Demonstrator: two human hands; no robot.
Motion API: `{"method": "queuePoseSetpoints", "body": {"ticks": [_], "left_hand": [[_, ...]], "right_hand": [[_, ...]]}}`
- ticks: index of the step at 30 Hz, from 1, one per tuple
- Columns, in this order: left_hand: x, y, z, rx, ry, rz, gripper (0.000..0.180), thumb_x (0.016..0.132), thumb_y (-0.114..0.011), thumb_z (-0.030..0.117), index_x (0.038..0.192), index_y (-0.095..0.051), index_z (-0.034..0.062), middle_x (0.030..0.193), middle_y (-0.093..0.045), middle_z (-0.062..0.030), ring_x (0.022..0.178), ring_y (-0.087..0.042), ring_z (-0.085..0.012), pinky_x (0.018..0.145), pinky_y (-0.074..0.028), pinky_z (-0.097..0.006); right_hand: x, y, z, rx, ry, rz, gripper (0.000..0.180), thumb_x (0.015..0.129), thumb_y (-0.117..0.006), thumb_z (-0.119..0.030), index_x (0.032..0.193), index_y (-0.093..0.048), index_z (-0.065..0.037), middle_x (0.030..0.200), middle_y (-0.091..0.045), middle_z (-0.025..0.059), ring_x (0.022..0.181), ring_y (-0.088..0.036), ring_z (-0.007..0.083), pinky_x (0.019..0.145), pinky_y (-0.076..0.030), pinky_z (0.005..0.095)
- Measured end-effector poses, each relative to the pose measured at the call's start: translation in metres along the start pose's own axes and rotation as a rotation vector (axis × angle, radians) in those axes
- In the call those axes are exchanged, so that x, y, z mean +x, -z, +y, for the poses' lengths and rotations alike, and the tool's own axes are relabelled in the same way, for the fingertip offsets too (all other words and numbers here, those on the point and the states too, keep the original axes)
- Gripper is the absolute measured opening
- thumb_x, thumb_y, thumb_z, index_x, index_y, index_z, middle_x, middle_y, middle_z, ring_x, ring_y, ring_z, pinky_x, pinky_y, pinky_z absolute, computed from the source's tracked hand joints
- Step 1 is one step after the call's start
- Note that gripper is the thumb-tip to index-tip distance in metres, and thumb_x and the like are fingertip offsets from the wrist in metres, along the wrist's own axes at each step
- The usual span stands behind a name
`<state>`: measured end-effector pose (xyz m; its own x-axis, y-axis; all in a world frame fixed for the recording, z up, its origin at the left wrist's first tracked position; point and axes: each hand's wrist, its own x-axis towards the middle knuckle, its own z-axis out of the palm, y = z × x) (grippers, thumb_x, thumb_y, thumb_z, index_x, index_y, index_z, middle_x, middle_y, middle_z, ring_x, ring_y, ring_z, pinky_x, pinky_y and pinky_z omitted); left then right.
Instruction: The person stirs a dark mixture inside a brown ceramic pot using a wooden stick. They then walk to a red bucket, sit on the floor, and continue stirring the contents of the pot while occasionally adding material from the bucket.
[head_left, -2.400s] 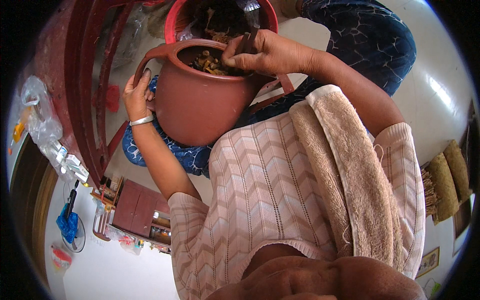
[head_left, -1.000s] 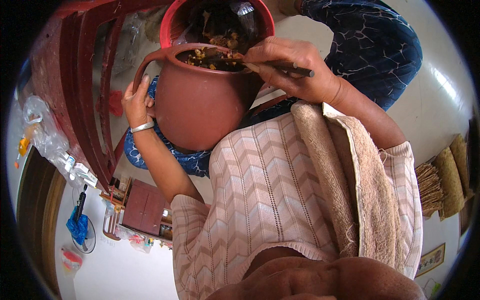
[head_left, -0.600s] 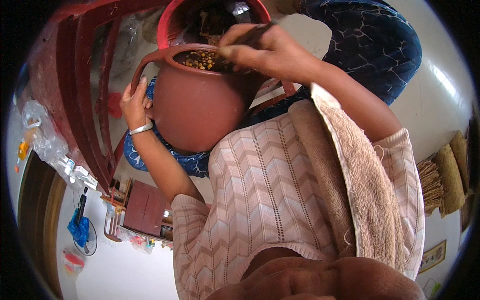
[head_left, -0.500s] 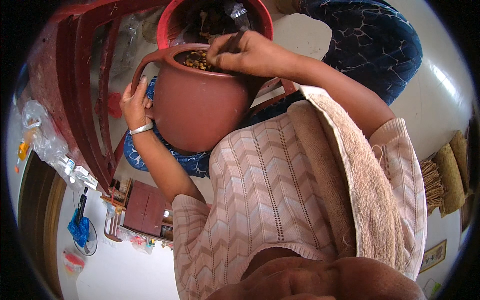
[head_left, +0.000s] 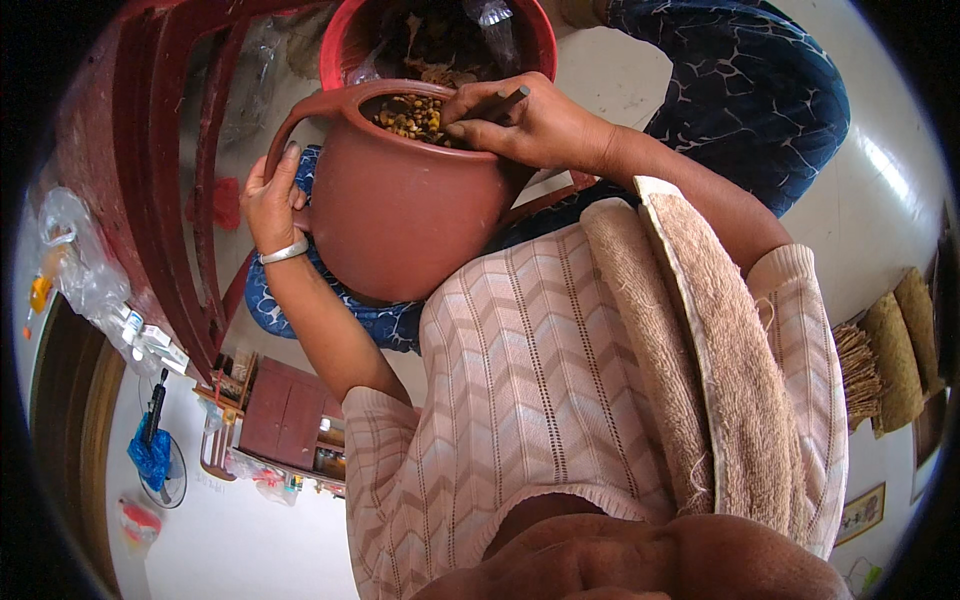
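A reddish-brown clay pot (head_left: 410, 225) rests tilted on my lap, its mouth turned away from me. My left hand (head_left: 272, 210) is closed around the pot's side handle, with the thumb up along it. Inside the mouth lie yellow and dark brown bits (head_left: 412, 118) that look like grains or seeds. My right hand (head_left: 555, 125) grips a dark stick (head_left: 508, 106) at the pot's rim. One end of it sticks out above my fingers; the lower part is hidden by the hand and the pot.
Just beyond the pot stands a red bucket (head_left: 545, 45) holding dark scraps and clear plastic. A dark red wooden chair (head_left: 135, 180) is close on the left, with plastic bags (head_left: 85, 260) near it. A brown towel (head_left: 740, 400) hangs over my shoulder.
My right hand has drawn back slightly to the right and lower at the rim. More of the contents and the stick's upper end now show. My left hand keeps its hold.
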<state>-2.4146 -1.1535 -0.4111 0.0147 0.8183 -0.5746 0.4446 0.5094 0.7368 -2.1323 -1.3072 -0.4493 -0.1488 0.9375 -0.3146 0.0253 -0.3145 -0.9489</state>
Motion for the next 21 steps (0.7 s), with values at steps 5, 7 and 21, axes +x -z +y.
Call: {"method": "queuePoseSetpoints", "body": {"ticks": [5, 7, 21], "left_hand": [[-0.001, -0.002, 0.002, -0.007, -0.013, 0.027, 0.030, 0.081, -0.079, 0.015, 0.102, -0.063, -0.0005, 0.062, -0.049, 0.0049, 0.045, -0.036, -0.0027, 0.042, -0.028, -0.020], [0.001, -0.001, -0.001, -0.012, -0.017, 0.012, 0.031, 0.081, -0.079, 0.015, 0.102, -0.064, -0.0008, 0.062, -0.049, 0.0049, 0.045, -0.036, -0.0027, 0.042, -0.028, -0.020], [0.000, -0.002, 0.001, 0.004, -0.014, -0.005, 0.028, 0.081, -0.078, 0.017, 0.100, -0.065, 0.0013, 0.059, -0.047, 0.0058, 0.045, -0.034, -0.0023, 0.042, -0.028, -0.020]], "right_hand": [[-0.006, -0.004, 0.010, -0.040, 0.224, 0.163, 0.025, 0.087, -0.069, -0.023, 0.108, -0.069, -0.009, 0.071, -0.064, 0.0137, 0.047, -0.051, 0.0131, 0.050, -0.046, 0.0295], [-0.011, -0.001, 0.008, -0.060, 0.189, 0.162, 0.024, 0.086, -0.070, -0.021, 0.107, -0.069, -0.009, 0.074, -0.066, 0.0135, 0.051, -0.055, 0.0141, 0.054, -0.049, 0.0299], [-0.027, 0.015, -0.020, -0.142, 0.311, 0.120, 0.021, 0.085, -0.068, -0.012, 0.105, -0.066, -0.005, 0.098, -0.068, 0.0156, 0.088, -0.068, 0.0327, 0.077, -0.055, 0.0368]]}}
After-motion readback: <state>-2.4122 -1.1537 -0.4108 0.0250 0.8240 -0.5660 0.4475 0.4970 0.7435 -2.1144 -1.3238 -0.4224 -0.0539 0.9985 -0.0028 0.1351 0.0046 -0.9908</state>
